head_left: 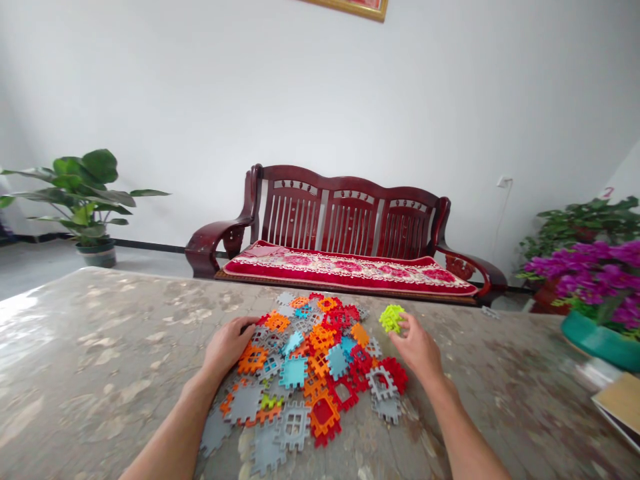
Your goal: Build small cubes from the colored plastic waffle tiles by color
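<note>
A heap of flat toothed plastic tiles (310, 367) in grey, orange, red and blue lies on the marbled table (110, 347). My left hand (227, 347) rests on the heap's left edge, fingers curled over an orange tile (253, 358); whether it grips the tile I cannot make out. My right hand (417, 350) is at the heap's far right and pinches a lime-green tile (391, 318) between its fingertips, at the table's surface just beyond the pile.
A dark red wooden bench (345, 227) with a red flowered cushion stands behind the table. A leafy potted plant (83, 193) is at the left. At the right edge are purple flowers in a teal pot (600, 337) and books (620, 400).
</note>
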Demonstrator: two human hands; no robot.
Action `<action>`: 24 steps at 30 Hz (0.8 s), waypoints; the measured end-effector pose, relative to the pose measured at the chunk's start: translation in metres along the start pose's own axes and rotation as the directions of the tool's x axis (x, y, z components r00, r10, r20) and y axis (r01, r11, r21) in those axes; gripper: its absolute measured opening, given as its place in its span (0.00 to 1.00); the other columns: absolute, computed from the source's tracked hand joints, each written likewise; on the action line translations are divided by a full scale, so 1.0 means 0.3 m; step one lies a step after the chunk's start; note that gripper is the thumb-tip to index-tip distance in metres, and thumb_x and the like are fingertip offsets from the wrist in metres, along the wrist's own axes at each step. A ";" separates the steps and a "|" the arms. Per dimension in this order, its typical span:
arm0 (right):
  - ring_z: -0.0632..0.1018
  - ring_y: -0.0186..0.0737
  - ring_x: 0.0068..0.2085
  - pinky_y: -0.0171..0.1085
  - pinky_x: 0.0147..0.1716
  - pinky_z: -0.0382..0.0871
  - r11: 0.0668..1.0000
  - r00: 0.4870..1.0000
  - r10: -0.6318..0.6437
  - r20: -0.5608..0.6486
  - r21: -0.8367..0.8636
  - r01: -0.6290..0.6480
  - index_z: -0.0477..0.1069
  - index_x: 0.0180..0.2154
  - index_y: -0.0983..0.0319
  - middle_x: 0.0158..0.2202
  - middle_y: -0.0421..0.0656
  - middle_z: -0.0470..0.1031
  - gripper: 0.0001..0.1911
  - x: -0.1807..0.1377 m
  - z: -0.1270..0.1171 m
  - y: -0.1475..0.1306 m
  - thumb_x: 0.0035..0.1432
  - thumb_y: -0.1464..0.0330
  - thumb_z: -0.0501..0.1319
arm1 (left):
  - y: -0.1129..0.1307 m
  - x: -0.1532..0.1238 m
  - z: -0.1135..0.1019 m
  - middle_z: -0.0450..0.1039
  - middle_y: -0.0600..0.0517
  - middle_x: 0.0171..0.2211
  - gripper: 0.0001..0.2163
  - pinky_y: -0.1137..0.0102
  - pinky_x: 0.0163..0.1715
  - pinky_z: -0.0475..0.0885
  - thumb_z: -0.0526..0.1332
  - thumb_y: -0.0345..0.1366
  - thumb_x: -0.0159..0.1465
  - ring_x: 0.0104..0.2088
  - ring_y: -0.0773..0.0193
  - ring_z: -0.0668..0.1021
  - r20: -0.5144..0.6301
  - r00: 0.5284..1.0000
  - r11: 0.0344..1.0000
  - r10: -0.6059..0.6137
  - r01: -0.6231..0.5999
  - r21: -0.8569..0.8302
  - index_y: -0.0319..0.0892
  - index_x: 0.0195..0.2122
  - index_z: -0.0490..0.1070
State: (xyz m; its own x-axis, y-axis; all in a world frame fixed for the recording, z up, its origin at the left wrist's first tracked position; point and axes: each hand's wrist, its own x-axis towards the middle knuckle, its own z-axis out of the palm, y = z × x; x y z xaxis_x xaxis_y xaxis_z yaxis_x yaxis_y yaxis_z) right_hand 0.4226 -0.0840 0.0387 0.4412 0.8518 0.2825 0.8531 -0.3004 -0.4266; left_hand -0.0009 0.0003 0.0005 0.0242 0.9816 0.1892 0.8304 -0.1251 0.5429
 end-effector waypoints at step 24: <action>0.78 0.53 0.46 0.47 0.45 0.68 0.970 0.985 0.161 -0.056 -0.177 -0.169 0.59 0.62 0.58 0.47 0.48 0.79 0.34 0.172 -0.042 -0.027 0.56 0.57 0.59 | 0.002 -0.002 0.001 0.78 0.54 0.49 0.18 0.69 0.51 0.67 0.51 0.41 0.63 0.49 0.60 0.77 0.007 1.000 0.999 -0.014 0.014 -0.031 0.49 0.47 0.78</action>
State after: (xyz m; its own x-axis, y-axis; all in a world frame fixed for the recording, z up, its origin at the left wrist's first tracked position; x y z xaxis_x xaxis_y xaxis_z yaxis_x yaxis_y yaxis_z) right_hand 0.4418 -0.0430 0.0675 0.5879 0.7666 0.2582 0.8021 -0.5110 -0.3091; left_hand -0.0002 -0.0005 0.0006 0.0162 0.9842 0.1761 0.8130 -0.1155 0.5707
